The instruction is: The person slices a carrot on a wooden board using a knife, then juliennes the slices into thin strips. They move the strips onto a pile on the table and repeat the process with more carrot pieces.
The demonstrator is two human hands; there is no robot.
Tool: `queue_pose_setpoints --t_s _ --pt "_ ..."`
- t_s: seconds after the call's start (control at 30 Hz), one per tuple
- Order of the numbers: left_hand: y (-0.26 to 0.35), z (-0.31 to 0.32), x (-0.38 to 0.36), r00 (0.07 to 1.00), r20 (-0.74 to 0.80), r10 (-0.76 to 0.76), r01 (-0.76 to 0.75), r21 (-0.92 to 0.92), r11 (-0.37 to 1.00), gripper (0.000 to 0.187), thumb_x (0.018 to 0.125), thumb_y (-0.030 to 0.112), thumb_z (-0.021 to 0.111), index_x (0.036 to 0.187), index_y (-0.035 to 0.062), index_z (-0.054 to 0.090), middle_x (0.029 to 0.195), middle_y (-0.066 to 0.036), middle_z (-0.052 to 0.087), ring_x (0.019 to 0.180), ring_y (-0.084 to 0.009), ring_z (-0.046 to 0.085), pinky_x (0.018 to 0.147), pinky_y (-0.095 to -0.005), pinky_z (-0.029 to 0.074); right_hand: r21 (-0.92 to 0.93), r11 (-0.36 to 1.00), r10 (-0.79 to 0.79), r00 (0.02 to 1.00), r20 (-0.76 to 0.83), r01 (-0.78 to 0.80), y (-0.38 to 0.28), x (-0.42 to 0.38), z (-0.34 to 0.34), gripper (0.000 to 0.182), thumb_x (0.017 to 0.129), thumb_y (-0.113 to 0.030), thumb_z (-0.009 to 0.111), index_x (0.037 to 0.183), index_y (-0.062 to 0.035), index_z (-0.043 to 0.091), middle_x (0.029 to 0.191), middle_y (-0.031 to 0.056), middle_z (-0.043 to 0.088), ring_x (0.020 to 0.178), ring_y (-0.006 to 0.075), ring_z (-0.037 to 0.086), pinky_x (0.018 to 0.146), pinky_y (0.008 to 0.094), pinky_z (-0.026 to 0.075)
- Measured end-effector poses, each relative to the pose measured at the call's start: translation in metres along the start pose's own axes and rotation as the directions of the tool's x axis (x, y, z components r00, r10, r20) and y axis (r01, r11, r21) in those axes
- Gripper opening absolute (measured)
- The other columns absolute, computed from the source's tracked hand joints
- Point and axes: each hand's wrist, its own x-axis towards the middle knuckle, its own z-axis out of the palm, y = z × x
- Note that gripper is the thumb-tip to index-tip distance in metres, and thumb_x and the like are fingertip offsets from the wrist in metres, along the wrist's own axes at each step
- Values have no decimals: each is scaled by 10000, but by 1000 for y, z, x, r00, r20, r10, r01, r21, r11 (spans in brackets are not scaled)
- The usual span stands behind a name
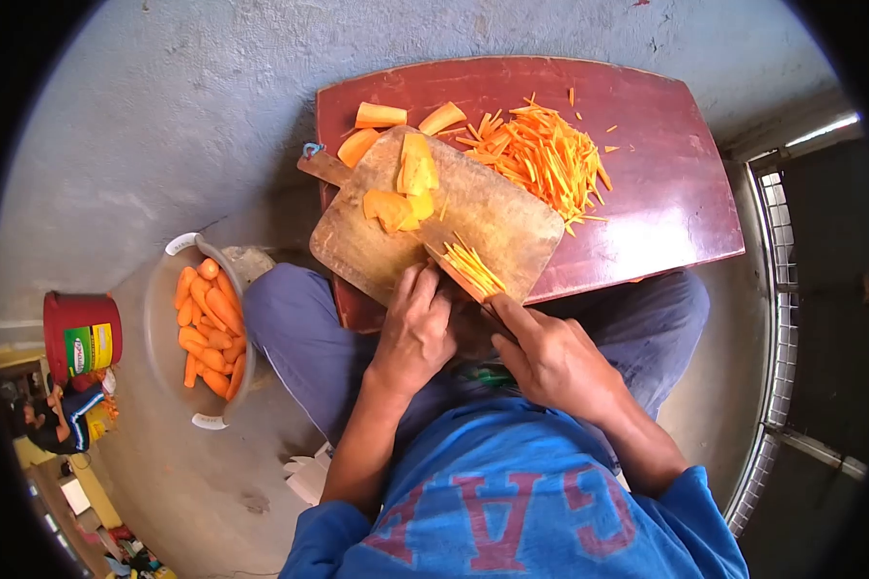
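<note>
My right hand [555, 357] is closed around the handle of a knife [461, 281], whose blade lies slanted near the front edge of the wooden cutting board [357, 253]. Thin carrot sticks [473, 267] lie along the blade. My left hand [417, 323] is at the board's front edge, fingers curled together close to the blade's tip; what they hold, if anything, is hidden. Flat carrot slices [388, 208] rest on the board beyond my left hand. Behind the board is a large heap of cut carrot sticks [546, 159].
The board rests on a red table [657, 193] before my knees. Carrot chunks [381, 116] lie at its far left. On the floor at left stand a tub [164, 333] of whole carrots [210, 323] and a red bucket [60, 333]. Another person [63, 420] sits farther off.
</note>
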Motion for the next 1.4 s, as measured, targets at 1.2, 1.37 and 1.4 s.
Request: queue_pose_setpoints --t_s 1.2,1.37,1.4 --pt "-12 2 -3 997 -59 43 -39 58 998 228 859 -46 702 1057 -7 807 1143 -169 700 1047 -407 635 964 -540 557 20 997 67 994 87 -69 1 9 3 497 1085 -80 733 1543 42 586 1171 344 779 1031 568 767 858 604 635" --pt "-5 0 2 998 -64 24 -25 -12 1000 196 856 -74 686 1019 -20 780 1142 -189 681 1056 -430 633 976 -559 569 16 999 48 995 91 -50 3 16 -1 482 1092 -89 732 1534 36 588 1164 353 775 1032 567 770 853 610 633" --pt "-5 1 1 997 -78 24 -26 -18 1000 192 857 -78 683 1013 -18 778 1135 -188 676 1053 -432 631 973 -562 571 34 998 43 996 72 -45 -4 6 -7 471 1092 -90 732 1523 37 592 1154 351 778 1032 563 772 851 609 633"
